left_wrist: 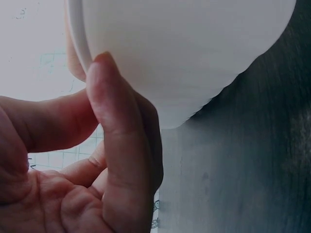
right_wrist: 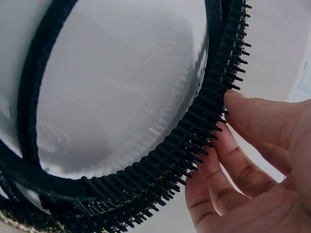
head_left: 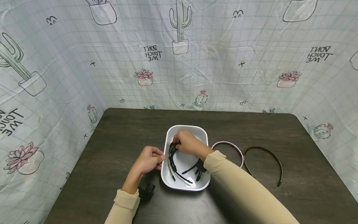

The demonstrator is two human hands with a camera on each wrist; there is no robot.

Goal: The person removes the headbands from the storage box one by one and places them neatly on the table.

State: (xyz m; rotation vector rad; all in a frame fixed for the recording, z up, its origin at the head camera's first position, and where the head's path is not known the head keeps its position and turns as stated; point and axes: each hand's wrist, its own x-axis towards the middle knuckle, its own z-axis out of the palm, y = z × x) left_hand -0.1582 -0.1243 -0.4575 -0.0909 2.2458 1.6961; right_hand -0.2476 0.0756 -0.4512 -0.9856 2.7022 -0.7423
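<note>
A deep white plastic tray (head_left: 188, 127) stands on the table with several dark toothed headbands (head_left: 172, 163) lying inside it. My left hand (head_left: 148, 160) pinches the tray's left rim between thumb and fingers, which the left wrist view shows close up at the white wall (left_wrist: 184, 58). Reaching into the tray, my right hand (head_left: 189, 143) holds the top of the headbands along the tray's left side. In the right wrist view the thumb and fingers (right_wrist: 252, 116) grip the outer edge of a black headband (right_wrist: 194, 126) with comb teeth and gold glitter. My right forearm hides part of the tray.
To the right of the tray lie a pink headband (head_left: 234, 146) and a black-and-gold headband (head_left: 272, 152), partly behind my right sleeve (head_left: 240, 186). The dark wooden table (head_left: 134, 124) is enclosed by a white patterned cloth (head_left: 218, 71) at the back and sides.
</note>
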